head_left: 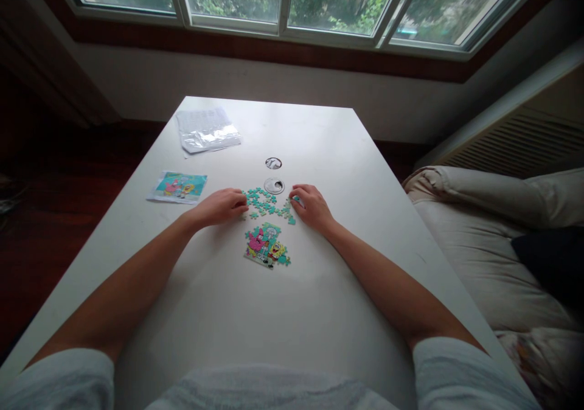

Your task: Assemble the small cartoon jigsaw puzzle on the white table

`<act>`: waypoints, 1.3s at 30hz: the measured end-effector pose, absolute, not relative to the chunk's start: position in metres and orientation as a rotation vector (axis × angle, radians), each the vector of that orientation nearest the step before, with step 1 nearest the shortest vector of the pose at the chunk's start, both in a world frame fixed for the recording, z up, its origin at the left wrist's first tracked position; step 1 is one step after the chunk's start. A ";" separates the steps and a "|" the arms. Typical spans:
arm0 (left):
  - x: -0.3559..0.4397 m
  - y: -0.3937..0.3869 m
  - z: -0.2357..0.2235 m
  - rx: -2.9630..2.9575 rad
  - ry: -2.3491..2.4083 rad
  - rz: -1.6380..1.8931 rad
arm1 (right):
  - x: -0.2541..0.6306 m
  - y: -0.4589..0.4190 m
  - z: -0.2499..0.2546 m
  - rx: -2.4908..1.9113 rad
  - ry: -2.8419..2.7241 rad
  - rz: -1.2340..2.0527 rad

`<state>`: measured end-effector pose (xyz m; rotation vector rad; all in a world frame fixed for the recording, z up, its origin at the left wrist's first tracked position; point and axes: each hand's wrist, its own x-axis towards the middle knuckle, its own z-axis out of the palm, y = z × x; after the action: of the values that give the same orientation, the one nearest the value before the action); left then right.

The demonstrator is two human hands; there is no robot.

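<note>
Loose teal jigsaw puzzle pieces (pixel 262 202) lie scattered on the white table between my two hands. My left hand (pixel 222 205) rests at the left edge of this pile with its fingers curled together; whatever is under the fingertips is hidden. At the right edge is my right hand (pixel 312 205), its thumb and fingers closed around a small teal puzzle piece (pixel 298 201). Closer to me lies a partly joined jigsaw puzzle (pixel 266 246) with a pink starfish, a tall teal figure and a yellow sponge character. Its upper and right edges are uneven.
A picture packet (pixel 179 188) with the same cartoon characters lies left of my left hand. Behind it are a clear plastic bag and paper (pixel 207 131). Two round inserts (pixel 274 185) sit in the table (pixel 314 136). A beige sofa (pixel 465 239) stands to the right.
</note>
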<state>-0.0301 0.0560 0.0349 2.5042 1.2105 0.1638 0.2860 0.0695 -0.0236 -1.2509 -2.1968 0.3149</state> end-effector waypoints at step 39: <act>-0.026 0.027 0.037 2.278 1.024 0.276 | 0.285 0.068 -0.024 -1.270 -2.215 0.307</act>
<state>-0.0259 0.0267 0.0374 2.2778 1.0240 0.2763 0.2850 0.0683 -0.0236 -1.2697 -2.2146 0.3075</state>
